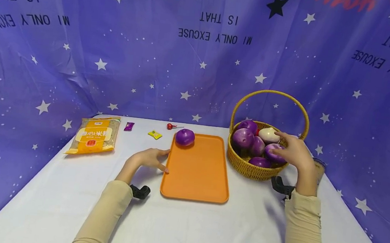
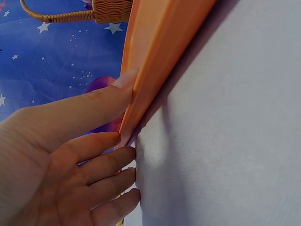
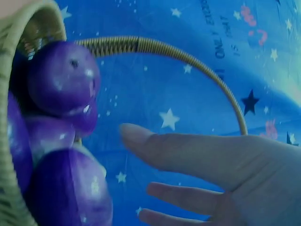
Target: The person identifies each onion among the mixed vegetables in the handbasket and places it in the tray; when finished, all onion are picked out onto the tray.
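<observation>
My left hand [image 1: 150,158] rests at the left edge of an orange tray [image 1: 198,169], fingers spread along it. In the left wrist view, the thumb [image 2: 110,101] lies on the tray's rim and the fingertips are beside its edge. A glossy purple onion-like vegetable [image 1: 185,137] sits in the tray's far left corner. My right hand [image 1: 297,151] hovers over the right side of a wicker basket [image 1: 252,171], fingers apart, holding nothing. Under and beside its fingertips are a cream-white bulb [image 1: 268,134] and a purple onion-like bulb [image 1: 274,153]. More purple ones [image 3: 63,77] fill the basket.
The basket's tall handle [image 1: 273,92] arches above its contents. At the left lies a yellow bag of grain [image 1: 95,135]. A purple-wrapped candy [image 1: 129,126], a yellow-wrapped candy [image 1: 155,134] and a red lollipop [image 1: 170,126] lie behind the left hand. A container [image 1: 320,166] is partly hidden behind the right wrist.
</observation>
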Motion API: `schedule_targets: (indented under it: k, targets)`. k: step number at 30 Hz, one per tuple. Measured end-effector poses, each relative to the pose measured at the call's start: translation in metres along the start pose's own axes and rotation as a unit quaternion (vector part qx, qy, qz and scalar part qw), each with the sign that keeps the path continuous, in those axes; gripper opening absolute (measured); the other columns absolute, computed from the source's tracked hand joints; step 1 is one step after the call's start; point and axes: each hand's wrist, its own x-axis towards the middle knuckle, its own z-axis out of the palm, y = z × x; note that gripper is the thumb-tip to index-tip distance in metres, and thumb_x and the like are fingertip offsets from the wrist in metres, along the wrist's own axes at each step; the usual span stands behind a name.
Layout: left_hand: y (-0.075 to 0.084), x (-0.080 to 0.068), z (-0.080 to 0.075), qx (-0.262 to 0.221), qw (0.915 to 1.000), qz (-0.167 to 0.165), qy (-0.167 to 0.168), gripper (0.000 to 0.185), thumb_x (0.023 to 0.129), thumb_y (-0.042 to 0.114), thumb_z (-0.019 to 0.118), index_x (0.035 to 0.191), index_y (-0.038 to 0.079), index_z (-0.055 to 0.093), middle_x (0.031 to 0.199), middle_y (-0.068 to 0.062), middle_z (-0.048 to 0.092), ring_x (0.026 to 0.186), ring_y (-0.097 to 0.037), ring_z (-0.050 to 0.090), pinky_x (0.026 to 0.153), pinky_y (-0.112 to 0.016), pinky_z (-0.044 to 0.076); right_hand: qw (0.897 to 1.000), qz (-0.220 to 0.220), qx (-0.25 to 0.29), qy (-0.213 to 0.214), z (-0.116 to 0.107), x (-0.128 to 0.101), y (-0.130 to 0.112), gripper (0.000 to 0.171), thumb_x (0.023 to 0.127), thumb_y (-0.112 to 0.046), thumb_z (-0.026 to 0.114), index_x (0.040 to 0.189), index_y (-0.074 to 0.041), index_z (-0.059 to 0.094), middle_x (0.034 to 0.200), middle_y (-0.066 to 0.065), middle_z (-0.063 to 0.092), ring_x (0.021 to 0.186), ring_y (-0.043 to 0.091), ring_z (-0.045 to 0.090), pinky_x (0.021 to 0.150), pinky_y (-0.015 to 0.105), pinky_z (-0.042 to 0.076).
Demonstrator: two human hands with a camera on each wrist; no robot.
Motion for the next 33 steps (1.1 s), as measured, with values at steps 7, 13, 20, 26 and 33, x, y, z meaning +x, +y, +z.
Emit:
schedule_targets:
  k: [7, 13, 20, 26, 33]
  targets:
    - [0.000, 0.001, 0.001, 0.001, 1.0000, 0.000, -0.003, 0.092, 0.078, 0.043, 0.078, 0.150, 0.007, 0.034, 0.149, -0.017, 0.039, 0.137, -0.040, 0.032, 0.112, -0.055, 0.024, 0.998, 0.018, 0.019, -0.064, 0.005, -0.001, 0.014, 0.067, 0.087, -0.021, 0.072, 0.141, 0.005, 0.042, 0.130, 0.035, 0.049, 0.113, 0.049, 0.049, 0.094, 0.062, 0.041]
    - [0.000, 0.001, 0.001, 0.000, 1.0000, -0.006, -0.003, 0.093, 0.077, 0.044, 0.079, 0.150, 0.008, 0.034, 0.149, -0.017, 0.038, 0.138, -0.040, 0.031, 0.113, -0.055, 0.023, 0.997, 0.015, 0.013, -0.069, 0.011, 0.004, 0.021, 0.064, 0.084, -0.016, 0.074, 0.136, 0.008, 0.045, 0.130, 0.037, 0.048, 0.117, 0.052, 0.046, 0.098, 0.065, 0.036]
    - [-0.001, 0.002, 0.000, -0.007, 0.9999, -0.008, -0.003, 0.093, 0.077, 0.044, 0.079, 0.150, 0.009, 0.034, 0.149, -0.016, 0.039, 0.138, -0.039, 0.031, 0.113, -0.054, 0.023, 0.998, 0.018, 0.011, -0.056, 0.011, 0.005, 0.025, 0.062, 0.084, -0.017, 0.074, 0.134, 0.008, 0.048, 0.126, 0.036, 0.052, 0.114, 0.052, 0.048, 0.096, 0.065, 0.038]
    - [-0.001, 0.002, 0.000, -0.005, 1.0000, -0.005, -0.003, 0.093, 0.077, 0.045, 0.078, 0.150, 0.008, 0.034, 0.149, -0.017, 0.039, 0.137, -0.040, 0.031, 0.112, -0.056, 0.024, 0.999, 0.008, 0.022, -0.024, 0.004, 0.002, 0.015, 0.062, 0.086, -0.021, 0.073, 0.136, 0.005, 0.048, 0.124, 0.033, 0.054, 0.109, 0.046, 0.052, 0.093, 0.063, 0.042]
    - [0.000, 0.001, 0.001, -0.010, 0.9999, -0.007, -0.004, 0.093, 0.077, 0.045, 0.078, 0.150, 0.009, 0.034, 0.150, -0.017, 0.038, 0.138, -0.040, 0.030, 0.111, -0.057, 0.023, 0.998, -0.002, 0.056, 0.030, 0.008, 0.005, -0.005, 0.068, 0.087, -0.026, 0.074, 0.142, 0.000, 0.044, 0.130, 0.032, 0.052, 0.113, 0.048, 0.052, 0.093, 0.061, 0.044]
